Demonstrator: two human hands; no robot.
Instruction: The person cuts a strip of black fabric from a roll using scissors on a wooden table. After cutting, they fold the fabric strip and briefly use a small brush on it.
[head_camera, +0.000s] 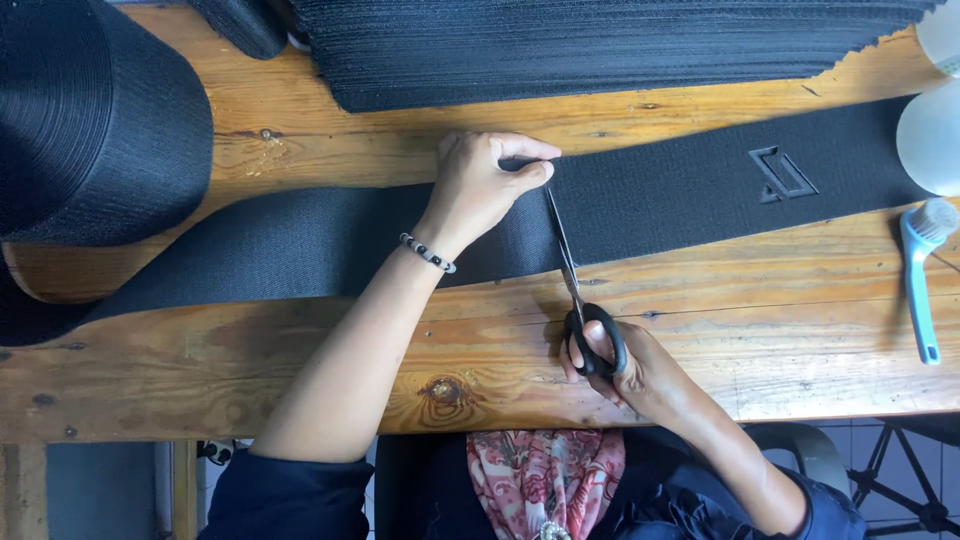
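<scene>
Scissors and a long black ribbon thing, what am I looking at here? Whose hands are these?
This one picture comes from a camera worn on a person's head, looking down, so the hands are that person's own. A wide black woven band lies across a wooden table. The left hand pinches the band's far edge. The right hand holds black-handled scissors, whose blades lie across the band. A big black roll sits at the left, a stack of cut black pieces at the top, and a light blue brush at the right.

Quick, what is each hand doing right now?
Left hand: closed, pinching the black strap flat on the table.
Right hand: closed on the scissors, cutting across the strap.
</scene>
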